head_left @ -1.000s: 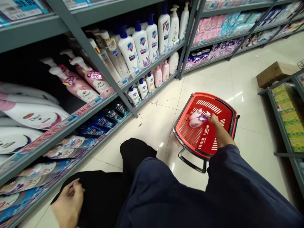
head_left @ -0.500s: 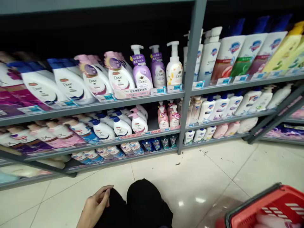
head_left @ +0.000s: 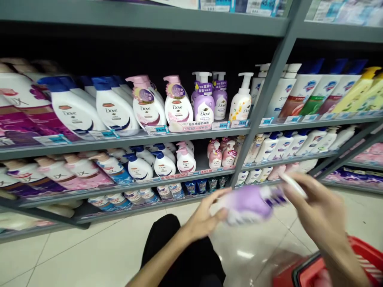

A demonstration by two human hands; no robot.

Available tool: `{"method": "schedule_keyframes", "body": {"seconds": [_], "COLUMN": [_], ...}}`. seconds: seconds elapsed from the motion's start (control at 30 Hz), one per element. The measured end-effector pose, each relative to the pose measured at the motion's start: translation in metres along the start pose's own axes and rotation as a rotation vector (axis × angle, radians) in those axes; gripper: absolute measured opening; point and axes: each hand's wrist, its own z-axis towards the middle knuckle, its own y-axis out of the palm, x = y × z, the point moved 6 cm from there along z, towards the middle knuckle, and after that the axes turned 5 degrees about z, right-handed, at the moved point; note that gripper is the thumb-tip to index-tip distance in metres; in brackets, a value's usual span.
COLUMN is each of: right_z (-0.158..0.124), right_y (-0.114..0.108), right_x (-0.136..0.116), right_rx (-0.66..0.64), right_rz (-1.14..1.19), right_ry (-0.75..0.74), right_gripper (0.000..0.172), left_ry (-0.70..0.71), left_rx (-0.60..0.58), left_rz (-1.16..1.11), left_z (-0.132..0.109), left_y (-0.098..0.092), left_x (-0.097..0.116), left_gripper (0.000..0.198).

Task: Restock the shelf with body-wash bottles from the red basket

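One head-worn view, set above the person's knee (head_left: pixel 167 243), facing forward and down, shelves (head_left: pixel 179 20) ahead at middle range, slightly aslant, left hand (head_left: pixel 206 218), right hand (head_left: pixel 321 213) and bottle (head_left: pixel 249 203) near, basket (head_left: pixel 368 255) at lower right edge.

Tiered grey-green shelving (head_left: pixel 149 18) — dark at the back — borders a pale tiled floor (head_left: pixel 89 251) with a glossy light reflection (head_left: pixel 247 254).
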Motion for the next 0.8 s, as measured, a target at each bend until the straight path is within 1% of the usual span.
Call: {"method": "schedule_keyframes", "body": {"seconds": [0.03, 0.07, 0.1, 0.13, 0.17, 0.23, 0.3, 0.37, 0.43, 0.5, 0.6, 0.67, 0.73, 0.8], "right_z": [0.020, 0.042, 0.065, 0.086, 0.103, 0.121, 0.121, 0.110, 0.099, 0.098, 0.113, 0.122, 0.124, 0.123], "right_y": [0.024, 0.050, 0.075, 0.096, 0.113, 0.134, 0.144, 0.153, 0.165, 0.172, 0.168, 0.162, 0.155, 0.150], "right_x": [-0.019, -0.037, -0.056, -0.074, -0.090, -0.112, -0.119, -0.116, -0.116, -0.121, -0.132, -0.137, -0.137, -0.133], "right_rx": [0.025, -0.010, -0.064, -0.120, -0.190, -0.289, -0.326, -0.356, -0.417, -0.428, -0.331, -0.280, -0.248, -0.233], "right_rz": [0.129, 0.238, 0.319, 0.390, 0.443, 0.510, 0.541, 0.570, 0.599, 0.627, 0.653, 0.656, 0.647, 0.638], "right_ry": [-0.037, -0.053, -0.072, -0.093, -0.105, -0.125, -0.123, -0.099, -0.067, -0.064, -0.112, -0.146, -0.173, -0.197], "right_gripper": [0.026, 0.032, 0.040, 0.048, 0.056, 0.070, 0.075, 0.077, 0.082, 0.086, 0.090, 0.090, 0.087, 0.084], "left_ry": [0.058, 0.105, 0.142, 0.174, 0.205, 0.259, 0.269, 0.266, 0.279, 0.313, 0.371, 0.441, 0.514, 0.559], "left_rx": [0.040, 0.096, 0.162, 0.215, 0.247, 0.261, 0.237, 0.246, 0.298, 0.313, 0.256, 0.247, 0.237, 0.218], "left_rz": [-0.028, -0.034, -0.035, -0.042, -0.064, -0.163, -0.269, -0.326, -0.327, -0.281, -0.131, 0.003, 0.086, 0.111], "left_z": [0.011, 0.021, 0.030, 0.037, 0.042, 0.049, 0.053, 0.057, 0.061, 0.066, 0.077, 0.080, 0.082, 0.084], "left_y": [-0.014, -0.031, -0.048, -0.065, -0.079, -0.100, -0.111, -0.118, -0.127, -0.135, -0.142, -0.144, -0.143, -0.139], "left_x": [0.012, 0.023, 0.032, 0.041, 0.050, 0.066, 0.080, 0.096, 0.116, 0.138, 0.166, 0.179, 0.185, 0.184], "left_gripper": [0.096, 0.101, 0.101, 0.097, 0.091, 0.084, 0.083, 0.081, 0.078, 0.075, 0.071, 0.069, 0.070, 0.075]}}
